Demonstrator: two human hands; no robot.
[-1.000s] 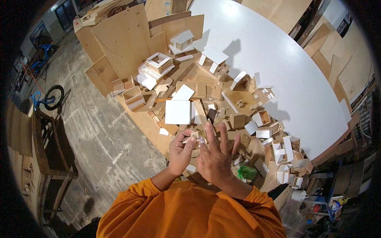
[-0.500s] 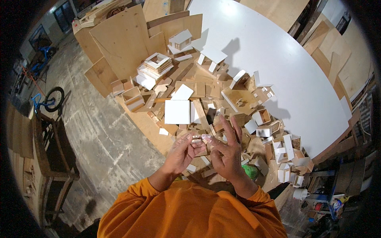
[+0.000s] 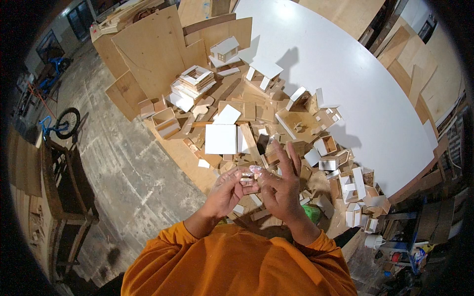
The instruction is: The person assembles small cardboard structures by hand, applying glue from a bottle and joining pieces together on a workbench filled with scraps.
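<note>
My left hand (image 3: 225, 191) pinches a small white piece (image 3: 247, 177) between thumb and fingers, low in the middle of the head view. Close against it, my right hand (image 3: 281, 190) has thumb and forefinger drawn together at the piece, the other fingers raised and spread. Something whitish (image 3: 255, 169) shows at the right fingertips; whether it is a smear or a small part I cannot tell. Below both hands' far side lies a heap of wood offcuts, with a square white board (image 3: 220, 139) on top.
Small model houses, one with a white roof (image 3: 265, 68), stand beyond the heap. Small open boxes (image 3: 327, 146) crowd the right. A big white panel (image 3: 340, 64) covers the far right of the table. Plywood sheets (image 3: 150, 52) lean at the back left. A green object (image 3: 311, 213) sits by my right wrist.
My right fingertips have shifted slightly up from the small white piece, and the piece shows a little more. My left hand stays nearly in place, still holding it.
</note>
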